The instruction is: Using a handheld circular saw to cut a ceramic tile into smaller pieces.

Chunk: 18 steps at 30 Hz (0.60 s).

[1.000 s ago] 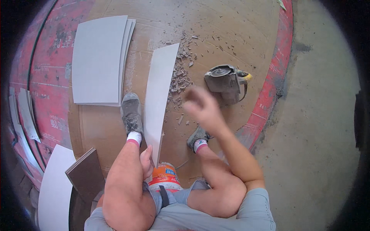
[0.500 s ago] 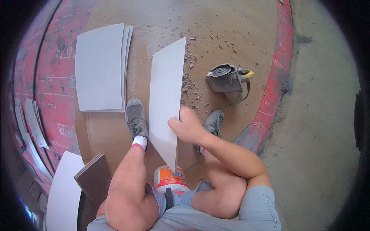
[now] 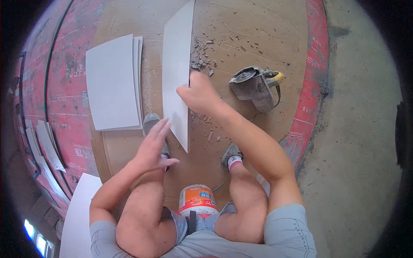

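Note:
A long white tile [image 3: 175, 64] stands tilted on the cardboard in front of me. My right hand [image 3: 200, 92] is closed on its right edge, thumb on the white face and fingers behind, where I cannot see them. My left hand [image 3: 151, 148] is open just below the tile's lower left side, fingers stretched and thumb apart. Nothing is in that hand. To the left lies a stack of similar white tiles [image 3: 112, 84], their right edges slightly fanned.
A dusty power tool with a yellow part [image 3: 258, 86] rests at the right among grey chips [image 3: 204, 53]. Between my legs is a white and orange bucket [image 3: 198, 200]. Another white panel [image 3: 79, 219] stands at lower left. Narrow strips [image 3: 50, 146] lie at far left.
My right hand has moved forward and slightly left, carrying the tile away from the bucket. The left hand has come into view beside it. The brown-faced panel at lower left is no longer visible.

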Each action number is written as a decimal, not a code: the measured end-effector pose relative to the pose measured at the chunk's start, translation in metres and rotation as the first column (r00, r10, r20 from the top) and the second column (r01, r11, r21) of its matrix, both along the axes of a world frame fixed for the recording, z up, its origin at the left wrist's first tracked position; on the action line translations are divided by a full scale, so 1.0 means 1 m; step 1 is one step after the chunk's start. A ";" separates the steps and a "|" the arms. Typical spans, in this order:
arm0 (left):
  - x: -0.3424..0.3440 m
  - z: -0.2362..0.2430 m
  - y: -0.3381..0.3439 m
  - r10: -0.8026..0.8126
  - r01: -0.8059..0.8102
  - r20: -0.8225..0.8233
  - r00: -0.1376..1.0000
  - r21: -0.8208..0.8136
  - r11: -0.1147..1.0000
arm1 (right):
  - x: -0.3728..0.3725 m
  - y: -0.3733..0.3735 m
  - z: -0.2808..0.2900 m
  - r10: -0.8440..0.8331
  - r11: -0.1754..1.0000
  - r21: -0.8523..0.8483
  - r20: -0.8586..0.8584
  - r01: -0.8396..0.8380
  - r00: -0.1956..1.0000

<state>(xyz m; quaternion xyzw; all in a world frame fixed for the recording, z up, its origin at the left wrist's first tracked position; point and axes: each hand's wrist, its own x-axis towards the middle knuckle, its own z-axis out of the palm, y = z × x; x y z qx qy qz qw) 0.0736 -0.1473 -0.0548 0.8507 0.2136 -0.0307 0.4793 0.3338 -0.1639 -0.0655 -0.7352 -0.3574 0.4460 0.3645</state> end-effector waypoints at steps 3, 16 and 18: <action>0.016 -0.025 -0.027 0.000 -0.002 0.042 0.999 0.031 1.000 | -0.003 0.008 -0.018 0.052 0.998 -0.041 0.032 -0.051 0.998; -0.107 -0.094 0.064 0.105 -0.130 0.215 0.971 0.110 0.985 | 0.067 -0.005 -0.068 -0.488 0.866 0.089 0.363 0.491 0.794; -0.127 -0.099 0.071 0.126 -0.142 0.216 0.968 0.063 0.988 | 0.117 -0.051 -0.123 -0.555 0.766 0.046 0.550 0.641 0.624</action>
